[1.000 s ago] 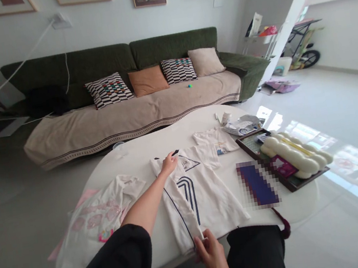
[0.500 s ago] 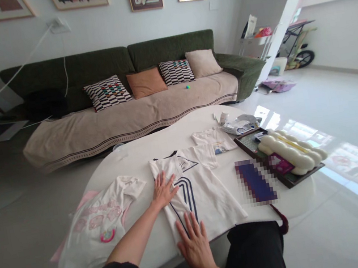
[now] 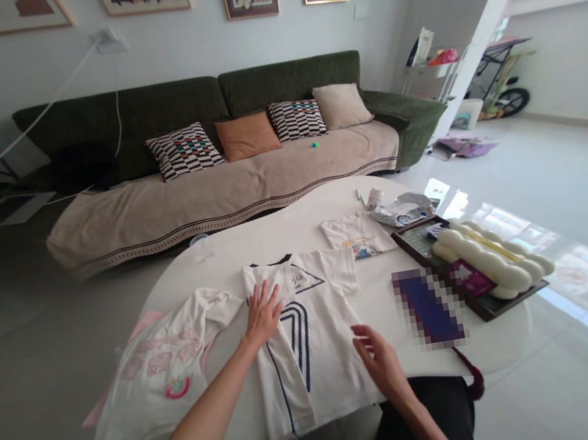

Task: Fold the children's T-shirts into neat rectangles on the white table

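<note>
A white T-shirt (image 3: 328, 348) with a navy stripe number and small lettering lies on the white table (image 3: 267, 228), its left side folded inward as a long strip. My left hand (image 3: 264, 314) rests flat on the upper part of that strip, fingers spread. At the shirt's right edge is my right hand (image 3: 380, 362), fingers loosely bent and apart; no cloth shows in its grasp. Left of the shirt lies another white top (image 3: 161, 367) with pink prints and a rainbow patch. A folded white T-shirt (image 3: 357, 234) with a printed picture sits behind.
On the right stands a dark tray (image 3: 484, 312) with a cream puffy item (image 3: 490, 259). A blurred-out blue object (image 3: 430, 306) lies beside it. Further back are a silver packet (image 3: 407, 209) and a clear cup (image 3: 202, 247). Beyond the table is a green sofa (image 3: 287, 76).
My right hand has left the shirt's lower left side and moved to its right edge. The shirt's lower end has shifted left and lies straighter. My left hand stays on the shirt.
</note>
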A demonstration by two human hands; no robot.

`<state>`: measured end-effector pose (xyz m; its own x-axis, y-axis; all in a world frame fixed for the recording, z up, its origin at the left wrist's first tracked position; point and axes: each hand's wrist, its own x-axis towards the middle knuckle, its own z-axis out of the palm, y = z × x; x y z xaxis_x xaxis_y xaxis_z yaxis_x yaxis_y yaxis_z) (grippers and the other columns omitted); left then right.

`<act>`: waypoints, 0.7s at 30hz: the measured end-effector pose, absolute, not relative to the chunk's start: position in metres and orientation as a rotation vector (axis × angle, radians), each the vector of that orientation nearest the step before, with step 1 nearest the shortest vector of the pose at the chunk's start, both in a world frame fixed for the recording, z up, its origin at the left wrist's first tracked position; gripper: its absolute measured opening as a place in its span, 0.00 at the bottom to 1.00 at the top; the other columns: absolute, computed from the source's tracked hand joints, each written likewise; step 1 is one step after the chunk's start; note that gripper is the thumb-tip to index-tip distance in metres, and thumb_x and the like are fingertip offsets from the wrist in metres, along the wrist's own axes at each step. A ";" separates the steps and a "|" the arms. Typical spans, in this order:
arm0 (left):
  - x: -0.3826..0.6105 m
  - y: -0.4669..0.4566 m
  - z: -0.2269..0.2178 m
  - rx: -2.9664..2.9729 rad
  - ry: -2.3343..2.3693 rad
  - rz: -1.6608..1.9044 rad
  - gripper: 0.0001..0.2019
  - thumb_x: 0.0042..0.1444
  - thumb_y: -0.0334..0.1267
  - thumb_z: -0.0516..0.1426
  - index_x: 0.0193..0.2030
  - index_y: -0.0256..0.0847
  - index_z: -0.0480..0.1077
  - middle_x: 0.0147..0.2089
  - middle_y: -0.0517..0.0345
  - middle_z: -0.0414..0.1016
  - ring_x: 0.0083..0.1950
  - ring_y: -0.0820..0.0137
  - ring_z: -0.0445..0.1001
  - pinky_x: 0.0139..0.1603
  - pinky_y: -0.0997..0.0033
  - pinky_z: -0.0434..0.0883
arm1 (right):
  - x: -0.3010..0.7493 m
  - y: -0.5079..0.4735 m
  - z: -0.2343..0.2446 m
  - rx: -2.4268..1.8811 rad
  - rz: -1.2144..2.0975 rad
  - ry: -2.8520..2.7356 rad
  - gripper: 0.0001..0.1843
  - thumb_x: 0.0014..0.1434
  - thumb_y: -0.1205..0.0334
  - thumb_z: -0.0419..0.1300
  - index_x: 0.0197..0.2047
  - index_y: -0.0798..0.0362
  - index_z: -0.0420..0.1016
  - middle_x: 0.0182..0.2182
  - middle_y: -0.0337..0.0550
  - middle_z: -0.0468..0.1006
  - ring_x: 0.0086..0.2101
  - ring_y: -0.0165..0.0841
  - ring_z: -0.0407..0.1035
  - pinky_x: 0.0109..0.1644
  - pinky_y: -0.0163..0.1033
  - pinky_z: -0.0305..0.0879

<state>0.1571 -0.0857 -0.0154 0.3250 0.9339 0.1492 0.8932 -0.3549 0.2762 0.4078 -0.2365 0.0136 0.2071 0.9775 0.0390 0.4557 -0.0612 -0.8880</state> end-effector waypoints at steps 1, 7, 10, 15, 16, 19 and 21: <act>0.162 -0.081 -0.017 2.423 1.717 0.445 0.24 0.60 0.45 0.43 0.63 0.45 0.53 0.67 0.51 0.44 0.67 0.53 0.39 0.60 0.46 0.48 | 0.423 -0.224 0.011 -1.713 0.747 -1.334 0.19 0.56 0.52 0.47 0.43 0.55 0.68 0.41 0.50 0.74 0.36 0.34 0.71 0.39 0.38 0.67; 0.181 -0.037 -0.023 2.355 1.711 0.482 0.23 0.61 0.34 0.39 0.62 0.37 0.54 0.64 0.50 0.54 0.65 0.64 0.48 0.63 0.57 0.48 | 0.476 -0.163 0.000 -1.897 0.659 -1.281 0.24 0.51 0.50 0.48 0.44 0.58 0.68 0.36 0.53 0.75 0.34 0.37 0.71 0.38 0.41 0.65; 0.186 -0.025 -0.026 2.337 1.694 0.440 0.23 0.60 0.36 0.41 0.61 0.38 0.55 0.63 0.49 0.55 0.64 0.63 0.51 0.62 0.56 0.51 | 0.482 -0.133 -0.006 -1.986 0.653 -1.254 0.25 0.50 0.51 0.49 0.45 0.61 0.69 0.36 0.55 0.75 0.35 0.37 0.71 0.39 0.40 0.64; 0.186 -0.025 -0.029 2.296 1.719 0.275 0.27 0.55 0.55 0.47 0.62 0.58 0.51 0.68 0.62 0.41 0.66 0.46 0.34 0.59 0.36 0.42 | 0.473 -0.082 -0.018 -2.123 0.702 -1.213 0.25 0.50 0.53 0.52 0.46 0.62 0.69 0.29 0.48 0.76 0.31 0.36 0.71 0.36 0.38 0.63; 0.186 -0.025 -0.028 2.280 1.731 0.242 0.29 0.53 0.58 0.47 0.62 0.61 0.49 0.68 0.64 0.38 0.66 0.45 0.32 0.58 0.34 0.40 | 0.470 -0.075 -0.020 -2.150 0.710 -1.204 0.24 0.50 0.53 0.54 0.44 0.62 0.69 0.27 0.46 0.76 0.30 0.36 0.71 0.35 0.37 0.62; 0.187 -0.025 -0.024 2.245 1.763 0.175 0.34 0.50 0.63 0.47 0.63 0.61 0.46 0.69 0.65 0.34 0.66 0.43 0.28 0.57 0.32 0.36 | 0.459 -0.059 -0.020 -2.215 0.724 -1.184 0.18 0.51 0.53 0.57 0.38 0.59 0.71 0.26 0.41 0.74 0.29 0.32 0.69 0.34 0.37 0.63; 0.188 -0.024 -0.022 2.232 1.774 0.157 0.35 0.49 0.64 0.47 0.63 0.60 0.46 0.69 0.64 0.33 0.66 0.43 0.27 0.57 0.32 0.34 | 0.454 -0.053 -0.016 -2.217 0.727 -1.194 0.16 0.55 0.52 0.56 0.35 0.58 0.70 0.28 0.38 0.73 0.28 0.28 0.67 0.33 0.36 0.64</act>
<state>0.1880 -0.0241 -0.0216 0.2381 0.9669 -0.0912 0.9359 -0.2033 0.2875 0.4538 -0.0534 -0.0157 0.4686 0.8578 -0.2112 0.5818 -0.4796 -0.6569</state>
